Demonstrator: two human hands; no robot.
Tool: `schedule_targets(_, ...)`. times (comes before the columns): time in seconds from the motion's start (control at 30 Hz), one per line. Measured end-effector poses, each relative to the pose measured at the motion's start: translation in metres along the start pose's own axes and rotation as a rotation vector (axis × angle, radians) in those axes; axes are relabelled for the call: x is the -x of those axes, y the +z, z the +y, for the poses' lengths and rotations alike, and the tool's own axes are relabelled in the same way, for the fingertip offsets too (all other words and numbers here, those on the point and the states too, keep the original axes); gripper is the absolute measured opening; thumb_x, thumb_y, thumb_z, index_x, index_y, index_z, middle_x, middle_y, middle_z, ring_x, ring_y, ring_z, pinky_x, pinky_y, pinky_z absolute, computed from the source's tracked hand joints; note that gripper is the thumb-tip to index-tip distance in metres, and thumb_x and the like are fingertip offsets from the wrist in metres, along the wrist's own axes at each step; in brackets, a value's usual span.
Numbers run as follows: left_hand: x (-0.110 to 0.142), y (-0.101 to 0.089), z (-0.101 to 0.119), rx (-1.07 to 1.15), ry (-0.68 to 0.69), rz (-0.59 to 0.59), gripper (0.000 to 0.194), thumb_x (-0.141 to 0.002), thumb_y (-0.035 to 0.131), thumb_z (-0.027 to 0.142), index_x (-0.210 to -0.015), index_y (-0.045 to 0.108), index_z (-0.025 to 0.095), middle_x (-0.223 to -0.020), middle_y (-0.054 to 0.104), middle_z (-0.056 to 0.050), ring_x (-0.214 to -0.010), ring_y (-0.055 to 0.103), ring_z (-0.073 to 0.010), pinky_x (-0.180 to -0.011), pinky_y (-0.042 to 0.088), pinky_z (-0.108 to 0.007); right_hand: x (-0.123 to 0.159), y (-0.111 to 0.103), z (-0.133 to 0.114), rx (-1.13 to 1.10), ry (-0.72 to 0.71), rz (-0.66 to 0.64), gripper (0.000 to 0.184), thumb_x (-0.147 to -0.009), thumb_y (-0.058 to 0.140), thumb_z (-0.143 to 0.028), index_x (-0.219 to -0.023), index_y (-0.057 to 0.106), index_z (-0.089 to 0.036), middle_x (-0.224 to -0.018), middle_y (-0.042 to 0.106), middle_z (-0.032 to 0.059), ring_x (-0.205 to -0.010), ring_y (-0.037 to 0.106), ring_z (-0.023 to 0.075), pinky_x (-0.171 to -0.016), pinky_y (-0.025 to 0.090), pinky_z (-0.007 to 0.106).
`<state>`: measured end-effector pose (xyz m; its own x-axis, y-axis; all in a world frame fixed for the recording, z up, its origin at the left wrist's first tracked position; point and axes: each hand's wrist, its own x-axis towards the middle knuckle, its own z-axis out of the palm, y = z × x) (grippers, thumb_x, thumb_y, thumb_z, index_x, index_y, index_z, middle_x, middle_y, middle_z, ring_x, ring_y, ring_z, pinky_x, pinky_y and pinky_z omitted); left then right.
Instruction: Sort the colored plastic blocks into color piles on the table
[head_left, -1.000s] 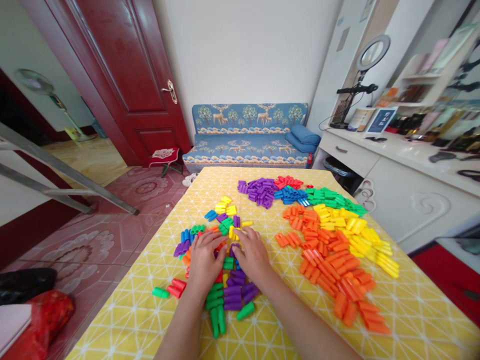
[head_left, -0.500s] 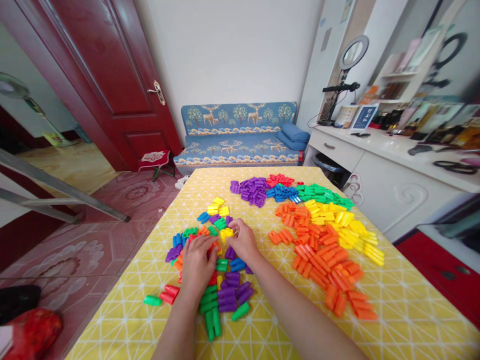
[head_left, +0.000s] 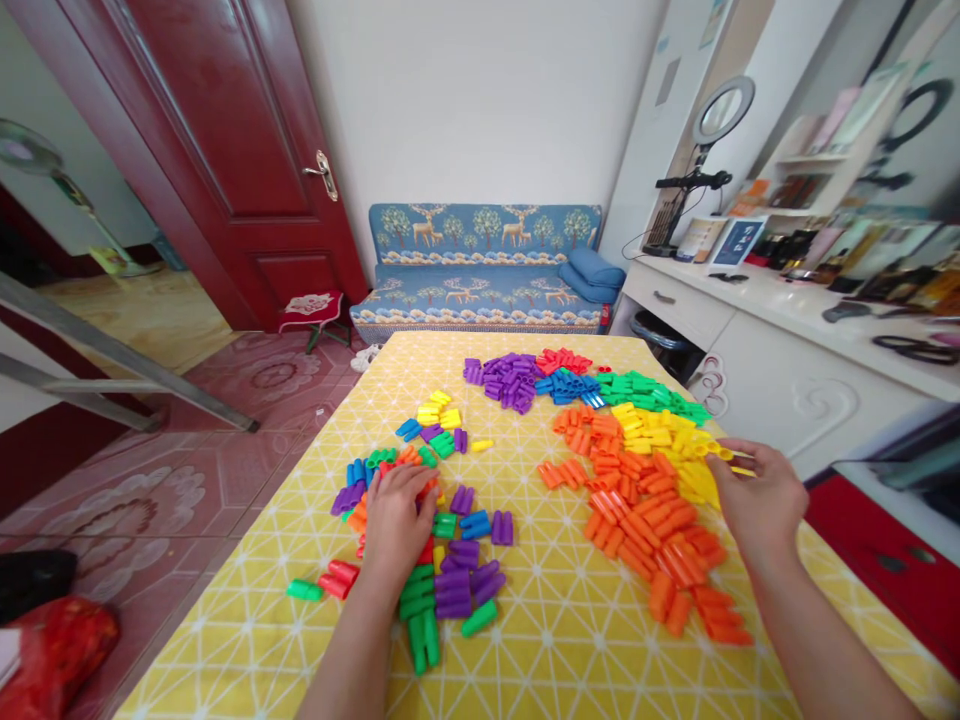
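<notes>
Worktop (head_left: 547, 630) crowded: orange tubes (head_left: 649, 530) to the left and nearer side of right grip (head_left: 761, 500), green tubes (head_left: 645, 388) beyond, yellow pile (head_left: 652, 428) just left and partly under it. Yellow piece (head_left: 716, 449) at right fingertips, grip clamped on it; tubes side by side, row running left–right, open ends showing. Left grip (head_left: 399, 515) over mixed pile (head_left: 454, 595), fingers curled; can't tell if clamped.
</notes>
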<state>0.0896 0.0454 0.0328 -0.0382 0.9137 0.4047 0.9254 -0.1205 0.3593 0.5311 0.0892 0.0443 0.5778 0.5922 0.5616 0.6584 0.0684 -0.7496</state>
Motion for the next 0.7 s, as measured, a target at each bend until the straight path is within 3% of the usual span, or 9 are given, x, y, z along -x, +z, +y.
schedule_targets(0.3,0.0,0.0,-0.002,0.012,0.0,0.001,0.024,-0.087,0.053,0.028,-0.102,0.071,0.028,-0.112,0.07,-0.002,-0.114,0.057,-0.0259,-0.107,0.03,-0.053,0.02,0.006,0.024,0.074,-0.029,0.042,0.026,-0.069,0.056,-0.028,-0.089,0.07,-0.02,-0.088,0.064,0.01,-0.068,0.061,0.0203,-0.072,0.051,0.038)
schedule_targets(0.47,0.0,0.0,-0.001,0.022,0.003,0.011,0.024,-0.086,0.053,0.027,-0.101,0.071,0.027,-0.111,0.07,-0.003,-0.112,0.058,-0.0259,-0.106,0.032,-0.052,0.02,0.002,0.031,0.087,-0.081,-0.005,0.026,-0.073,0.049,-0.027,-0.088,0.07,-0.022,-0.096,0.068,0.0115,-0.092,0.063,0.0249,-0.088,0.047,0.041)
schedule_targets(0.57,0.0,-0.002,0.0,0.039,0.0,0.006,0.023,-0.086,0.054,0.026,-0.101,0.072,0.027,-0.11,0.071,-0.002,-0.112,0.058,-0.0255,-0.106,0.031,-0.051,0.019,-0.003,0.021,0.095,-0.132,-0.004,0.025,-0.074,0.046,-0.025,-0.083,0.07,-0.023,-0.097,0.07,0.0115,-0.101,0.064,0.0272,-0.097,0.043,0.044)
schedule_targets(0.7,0.0,-0.003,0.001,0.056,-0.007,-0.001,0.022,-0.085,0.055,0.025,-0.1,0.072,0.027,-0.109,0.071,-0.002,-0.113,0.057,-0.0252,-0.108,0.029,-0.051,0.031,-0.003,-0.026,-0.015,-0.16,0.01,0.024,-0.079,0.05,-0.026,-0.092,0.071,-0.026,-0.105,0.07,0.0087,-0.106,0.062,0.0267,-0.101,0.041,0.046)
